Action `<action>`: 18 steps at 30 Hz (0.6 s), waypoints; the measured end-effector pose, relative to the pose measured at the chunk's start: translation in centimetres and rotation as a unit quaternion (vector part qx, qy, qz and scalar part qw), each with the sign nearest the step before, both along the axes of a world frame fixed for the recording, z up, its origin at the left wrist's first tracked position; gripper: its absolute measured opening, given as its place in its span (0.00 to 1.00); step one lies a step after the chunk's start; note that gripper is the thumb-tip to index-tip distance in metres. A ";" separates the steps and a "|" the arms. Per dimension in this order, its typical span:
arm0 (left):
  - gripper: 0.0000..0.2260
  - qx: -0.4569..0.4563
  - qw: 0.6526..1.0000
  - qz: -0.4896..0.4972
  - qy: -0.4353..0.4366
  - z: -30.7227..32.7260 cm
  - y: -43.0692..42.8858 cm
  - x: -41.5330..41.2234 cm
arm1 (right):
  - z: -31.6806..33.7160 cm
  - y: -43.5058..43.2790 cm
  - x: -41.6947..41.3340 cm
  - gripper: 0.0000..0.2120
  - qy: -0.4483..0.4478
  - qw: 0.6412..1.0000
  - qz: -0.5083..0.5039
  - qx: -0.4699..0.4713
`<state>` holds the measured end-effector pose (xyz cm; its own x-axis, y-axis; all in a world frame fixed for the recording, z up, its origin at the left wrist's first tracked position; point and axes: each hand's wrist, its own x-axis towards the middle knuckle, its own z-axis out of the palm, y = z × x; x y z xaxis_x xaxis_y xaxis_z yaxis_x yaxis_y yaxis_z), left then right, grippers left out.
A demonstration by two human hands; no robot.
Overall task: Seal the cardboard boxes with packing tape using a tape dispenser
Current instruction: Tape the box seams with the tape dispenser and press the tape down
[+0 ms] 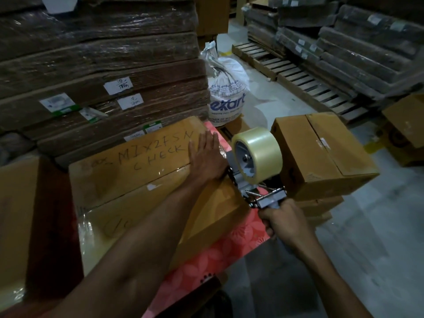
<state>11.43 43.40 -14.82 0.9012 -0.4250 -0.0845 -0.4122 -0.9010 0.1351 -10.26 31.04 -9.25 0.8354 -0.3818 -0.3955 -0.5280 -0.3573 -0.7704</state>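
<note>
Dim warehouse aisle, seen from the head camera.

- Large cardboard box lies flat on a pink floral-covered tabletop. Flaps are closed. "MIX 2 FSN CHECK" is handwritten in dark marker on the top. A glossy strip of clear tape runs along the centre seam, and more shiny film covers the near end.
- Left hand: fingers straight and together, palm pressed flat on the box top near its right end, just beside the seam. It grasps nothing.
- Right hand: clenched round the handle of the tape dispenser, knuckles up.
- The dispenser sits at the box's right end, frame tilted, with its clear tape roll standing upright above the edge. Its front end meets the box close under the left wrist; whether the blade touches the cardboard cannot be told.
- Smaller box, flaps shut, sits just behind the roll on top of other cartons, to the right of the tabletop.
- White printed sack stands on the floor beyond the tabletop.
- Film-wrapped bundles of flat cardboard are stacked at left, carrying white labels.
- Wooden pallets lie at right, with more wrapped bundles behind them.
</note>
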 end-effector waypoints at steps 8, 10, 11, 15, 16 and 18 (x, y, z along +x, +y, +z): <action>0.39 -0.010 1.000 0.009 -0.008 0.0 -0.2 -0.1 | -0.1 -0.7 -2.3 0.04 0.010 1.000 -0.021 -0.007; 0.41 -0.022 1.000 0.016 0.004 0.2 -0.3 -0.1 | -0.3 -0.7 -4.1 0.06 0.010 0.999 -0.049 -0.006; 0.41 -0.028 0.999 0.019 0.009 0.4 -0.4 -0.2 | -0.7 -0.7 -5.0 0.10 0.006 0.998 -0.062 -0.005; 0.40 -0.034 0.999 0.030 -0.008 1.0 -0.5 -0.8 | -1.5 -0.2 -6.5 0.09 -0.008 0.996 -0.085 0.004; 0.37 -0.036 0.999 0.020 -0.031 1.3 -0.5 -1.4 | -1.2 0.0 -6.5 0.06 -0.013 0.996 -0.091 0.005; 0.31 -0.045 0.995 -0.047 -0.074 1.3 -0.8 -3.4 | -0.9 0.1 -6.4 0.07 -0.017 0.996 -0.088 -0.001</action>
<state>8.02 42.58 -13.48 0.8569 -0.5079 0.0881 -0.5155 -0.8445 0.1449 -16.69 31.19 -10.12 0.7682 -0.5247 -0.3668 -0.5563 -0.2635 -0.7881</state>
